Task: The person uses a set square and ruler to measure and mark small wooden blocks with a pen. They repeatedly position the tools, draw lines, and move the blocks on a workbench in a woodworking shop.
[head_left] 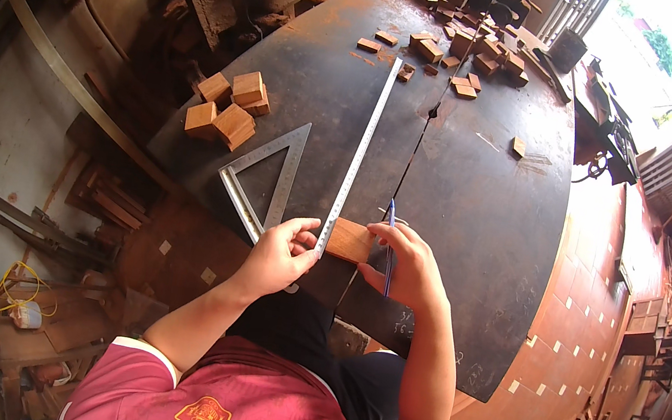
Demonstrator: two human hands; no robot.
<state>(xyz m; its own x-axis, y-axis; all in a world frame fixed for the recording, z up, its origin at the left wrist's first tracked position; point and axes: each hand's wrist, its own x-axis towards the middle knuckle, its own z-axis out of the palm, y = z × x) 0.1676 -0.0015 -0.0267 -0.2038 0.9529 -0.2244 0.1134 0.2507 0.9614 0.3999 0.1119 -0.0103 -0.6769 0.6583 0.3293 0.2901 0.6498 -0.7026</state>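
Evidently, work stands at a measuring stage, in this inspector's judgement. The reddish-brown rectangular wooden block [349,241] lies on the dark, scuffed tabletop [478,188] between both hands, its left end at the long silver metal ruler [364,140]. The left hand's [281,258] fingers pinch the ruler's near end; the right hand's [413,272] clamp a slim blue pen [386,257]. No mark is discernible on the block; marking appears outstanding. Whether the other loose wooden blocks [233,112] are finished cannot be determined.

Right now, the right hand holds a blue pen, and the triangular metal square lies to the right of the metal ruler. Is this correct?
Not quite: in the head view, the triangular metal square lies left of the metal ruler. The right hand does hold a blue pen.
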